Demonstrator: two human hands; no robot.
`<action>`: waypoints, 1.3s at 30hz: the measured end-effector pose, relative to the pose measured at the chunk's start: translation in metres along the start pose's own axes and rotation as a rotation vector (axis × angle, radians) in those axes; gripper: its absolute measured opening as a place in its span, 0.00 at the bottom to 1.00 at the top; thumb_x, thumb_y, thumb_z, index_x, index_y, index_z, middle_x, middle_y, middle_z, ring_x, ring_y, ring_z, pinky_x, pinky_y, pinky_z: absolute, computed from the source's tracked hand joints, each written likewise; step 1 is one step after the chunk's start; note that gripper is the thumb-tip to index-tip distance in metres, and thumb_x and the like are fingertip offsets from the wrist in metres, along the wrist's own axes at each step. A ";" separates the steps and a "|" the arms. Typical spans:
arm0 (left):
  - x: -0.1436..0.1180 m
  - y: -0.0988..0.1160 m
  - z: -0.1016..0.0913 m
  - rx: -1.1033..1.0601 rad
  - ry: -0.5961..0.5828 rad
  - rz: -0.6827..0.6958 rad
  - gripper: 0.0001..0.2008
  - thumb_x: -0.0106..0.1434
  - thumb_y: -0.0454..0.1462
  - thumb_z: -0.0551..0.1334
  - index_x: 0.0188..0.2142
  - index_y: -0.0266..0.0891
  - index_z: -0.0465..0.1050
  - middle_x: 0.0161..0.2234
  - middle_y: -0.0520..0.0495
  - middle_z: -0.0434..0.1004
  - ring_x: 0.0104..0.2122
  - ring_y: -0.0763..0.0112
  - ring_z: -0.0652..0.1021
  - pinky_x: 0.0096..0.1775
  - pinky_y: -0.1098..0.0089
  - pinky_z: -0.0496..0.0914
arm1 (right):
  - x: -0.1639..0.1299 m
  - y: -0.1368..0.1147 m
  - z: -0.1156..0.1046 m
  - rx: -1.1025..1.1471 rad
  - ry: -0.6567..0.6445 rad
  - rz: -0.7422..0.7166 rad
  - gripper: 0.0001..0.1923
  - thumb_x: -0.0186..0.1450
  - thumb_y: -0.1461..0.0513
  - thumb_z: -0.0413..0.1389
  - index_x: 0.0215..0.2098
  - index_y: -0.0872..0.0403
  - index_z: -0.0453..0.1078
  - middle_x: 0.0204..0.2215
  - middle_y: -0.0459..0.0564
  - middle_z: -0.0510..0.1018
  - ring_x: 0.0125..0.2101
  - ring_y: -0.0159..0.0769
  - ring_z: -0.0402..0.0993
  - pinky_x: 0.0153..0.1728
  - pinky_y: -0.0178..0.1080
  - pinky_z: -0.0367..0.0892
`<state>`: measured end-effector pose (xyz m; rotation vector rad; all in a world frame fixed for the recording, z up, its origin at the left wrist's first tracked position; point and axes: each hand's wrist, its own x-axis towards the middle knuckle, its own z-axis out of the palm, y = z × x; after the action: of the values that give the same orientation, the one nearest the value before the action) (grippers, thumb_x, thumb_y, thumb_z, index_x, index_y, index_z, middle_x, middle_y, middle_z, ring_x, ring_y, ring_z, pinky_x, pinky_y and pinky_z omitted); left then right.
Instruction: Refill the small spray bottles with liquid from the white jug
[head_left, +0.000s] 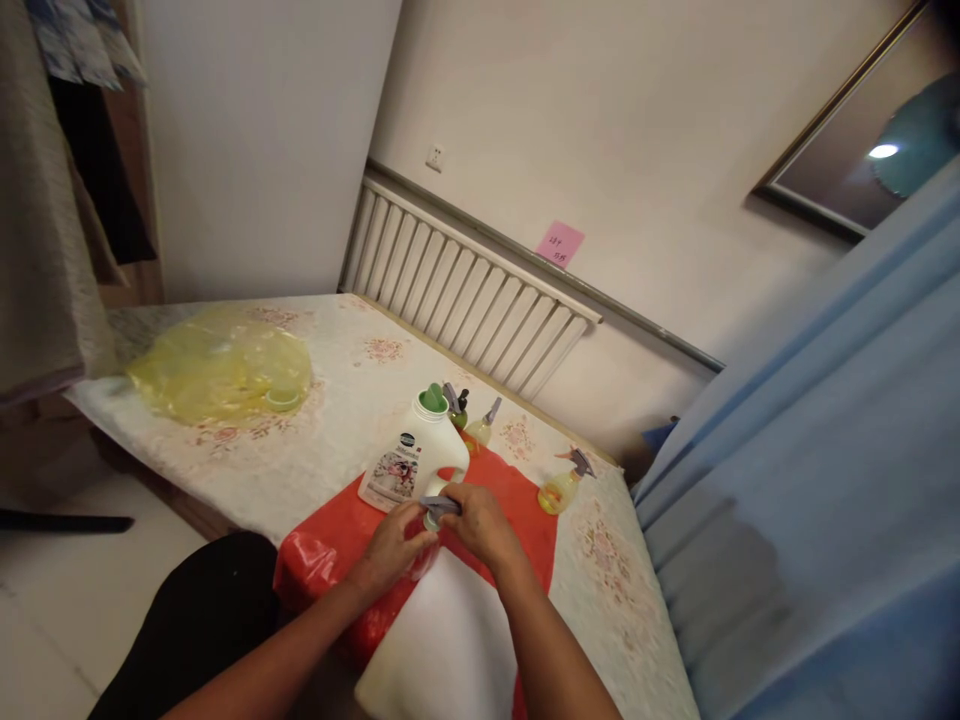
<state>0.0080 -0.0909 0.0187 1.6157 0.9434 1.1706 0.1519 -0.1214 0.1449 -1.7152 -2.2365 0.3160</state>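
Small spray bottle (429,520) on the red cloth (525,500), both hands (439,535) clasped around it, grey trigger head uppermost.

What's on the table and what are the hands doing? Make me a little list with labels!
left hand: holds a small spray bottle
right hand: on the bottle's grey spray head
behind hands: white jug with green cap
under them: red plastic sheet
nearby: yellow spray bottle, two more bottles by the jug
far left: yellow bag

A home room: radiator (465,290), hanging clothes (82,130), blue curtain (825,480), floral tablecloth (315,400).
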 end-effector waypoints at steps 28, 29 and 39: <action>-0.001 0.000 0.004 0.001 0.008 -0.001 0.17 0.53 0.33 0.63 0.44 0.39 0.77 0.44 0.43 0.80 0.47 0.56 0.76 0.53 0.59 0.68 | -0.001 0.000 0.002 -0.015 -0.001 -0.007 0.07 0.59 0.69 0.59 0.31 0.51 0.73 0.27 0.42 0.76 0.29 0.33 0.70 0.31 0.31 0.58; -0.001 0.000 0.004 0.001 0.012 0.001 0.16 0.54 0.34 0.63 0.44 0.39 0.78 0.44 0.43 0.80 0.47 0.56 0.76 0.53 0.59 0.68 | -0.001 0.000 0.002 -0.012 -0.002 -0.007 0.07 0.59 0.69 0.59 0.31 0.51 0.73 0.27 0.42 0.76 0.29 0.33 0.70 0.31 0.31 0.58; -0.002 0.003 0.004 0.013 0.032 0.012 0.14 0.55 0.35 0.64 0.42 0.39 0.78 0.43 0.43 0.79 0.47 0.56 0.76 0.52 0.59 0.68 | -0.004 0.003 0.002 0.011 0.019 -0.002 0.07 0.60 0.69 0.59 0.32 0.50 0.73 0.27 0.42 0.77 0.30 0.33 0.71 0.31 0.32 0.59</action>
<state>0.0115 -0.0946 0.0209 1.6189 0.9646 1.2043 0.1543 -0.1242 0.1415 -1.7037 -2.2186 0.3106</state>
